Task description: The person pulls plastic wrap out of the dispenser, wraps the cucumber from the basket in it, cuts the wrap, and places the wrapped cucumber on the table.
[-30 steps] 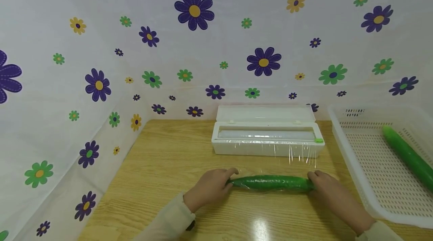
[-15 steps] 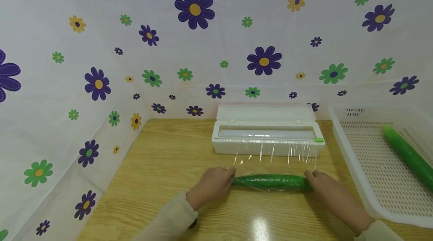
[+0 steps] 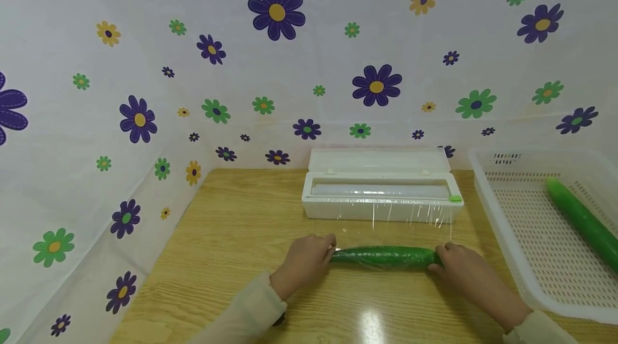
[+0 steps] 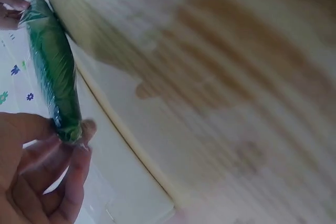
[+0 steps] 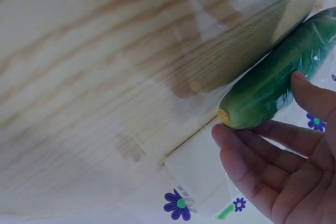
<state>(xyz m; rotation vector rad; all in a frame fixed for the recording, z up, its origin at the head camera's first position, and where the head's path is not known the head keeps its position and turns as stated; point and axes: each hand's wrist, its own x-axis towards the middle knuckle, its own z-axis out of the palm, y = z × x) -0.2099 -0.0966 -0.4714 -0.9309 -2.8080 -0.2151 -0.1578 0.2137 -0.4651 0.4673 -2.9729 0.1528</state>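
White sheeting printed with purple, green and yellow flowers (image 3: 289, 65) rises behind and to the left of a light-brown wood-grain table (image 3: 241, 210), whose surface shows a bright patch of reflected light near its front. Above the table, a person's two bare hands hold a long green cucumber (image 3: 386, 256) sideways between them, one at each end. Glossy, wrinkled clear plastic film (image 4: 50, 61) covers much of it. Whether its underside touches the wood, I cannot tell.

The left hand (image 3: 301, 263) has a narrow grip, thumb and fingers pinching the cucumber's left end, where a little loose film sticks out. The right hand (image 3: 468, 274) holds the opposite end, its thumb along one side and its fingertips against the other; a small yellowish tip shows beside those fingers. Both forearms wear cream-coloured sleeves (image 3: 248, 304).

Just beyond the cucumber stands a long white plastic box (image 3: 347, 212), its hinged white lid (image 3: 379, 160) tipped back. A pale roll of film (image 3: 381, 190) lies inside, a small bright-green piece (image 3: 455, 198) sits at the front right corner, and clear film hangs over the front wall.

Near the right hand is a white perforated plastic basket (image 3: 502, 258), with a second green cucumber (image 3: 581, 220) lying diagonally in it, cut off by the picture's edge.
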